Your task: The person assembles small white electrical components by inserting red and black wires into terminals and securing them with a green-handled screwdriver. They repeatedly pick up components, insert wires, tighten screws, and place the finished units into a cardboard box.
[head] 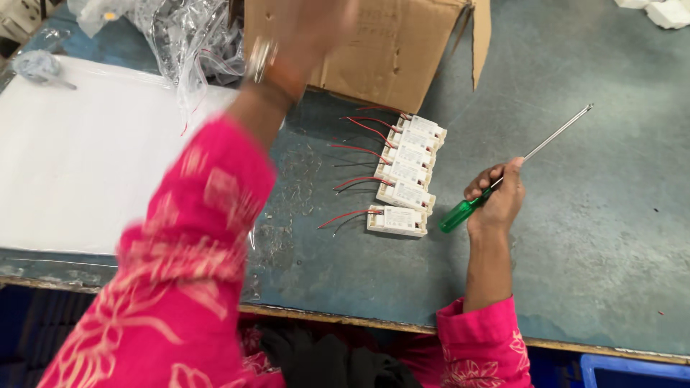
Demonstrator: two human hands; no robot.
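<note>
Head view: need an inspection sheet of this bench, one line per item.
Surface: worn grey-blue table, scuffed, with a white sheet on its left part.
Job's things: six small white modules in a staggered row; green-handled screwdriver.
Clutter: crumpled clear plastic bags, open cardboard box.
Grippers: right hand grips the screwdriver, shaft pointing up and right; left hand raised toward the box, blurred, hold not readable.
Cables: red and black leads run left from each module.
Surroundings: white pieces at top right corner, blue bin below the table edge.
</note>
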